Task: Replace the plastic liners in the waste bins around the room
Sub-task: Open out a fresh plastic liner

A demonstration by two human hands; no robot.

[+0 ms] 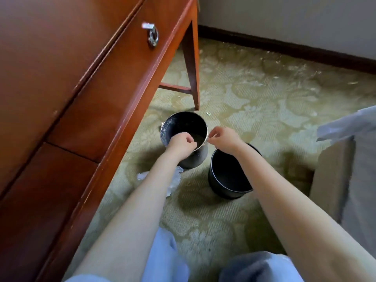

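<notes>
1. The far bin point(173, 123) stands upright on the carpet point(254, 98), near a leg of the wooden desk point(101, 88). The near bin point(227, 176) stands close by, to its right.
2. The left hand point(180, 144) is over the far bin's near rim, with fingers curled.
3. The right hand point(223, 138) is at the rim's right side, thumb and finger pressed together.
4. I cannot tell if either hand holds something.
5. Crumpled clear plastic point(175, 180) lies on the carpet under the left forearm.

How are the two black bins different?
The far bin is speckled inside; the near bin plain dark. Left hand and right hand are at the far bin's rim, not the near bin's. The far bin stands nearer the desk than the near bin. Both are round and black.
</notes>
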